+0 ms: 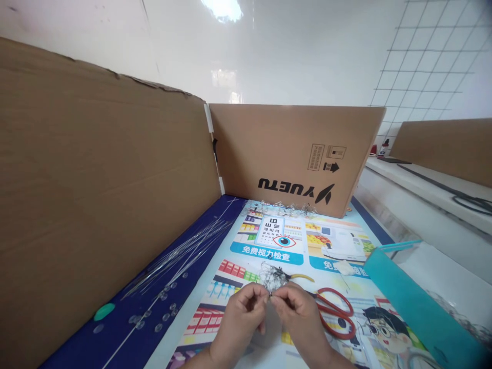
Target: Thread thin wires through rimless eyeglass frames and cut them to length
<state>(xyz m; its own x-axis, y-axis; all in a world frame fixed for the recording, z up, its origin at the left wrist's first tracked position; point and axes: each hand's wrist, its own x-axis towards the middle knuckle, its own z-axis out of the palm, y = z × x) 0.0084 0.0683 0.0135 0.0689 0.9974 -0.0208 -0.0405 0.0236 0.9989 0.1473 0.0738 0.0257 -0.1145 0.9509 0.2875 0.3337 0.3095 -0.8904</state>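
Observation:
My left hand [245, 308] and my right hand [299, 308] meet fingertip to fingertip low in the middle of the head view. Thumb and forefinger are pinched on each. A tiny dark bit shows between them, too small to name. Just beyond the fingers lies a tangled heap of thin, shiny wire pieces [271, 275]. Pliers with a yellow handle [302, 277] rest against that heap, their other parts partly covered. Scissors with red handles [334, 312] lie beside my right hand, blades mostly hidden behind it.
Long thin wires [184, 248] and several clear round pieces [165, 317] lie on the dark blue strip at left, near a green oval piece [104, 311]. Cardboard panels [246, 154] stand left and behind. More wire bits [286, 209] lie at the back. A teal box [418, 307] stands right.

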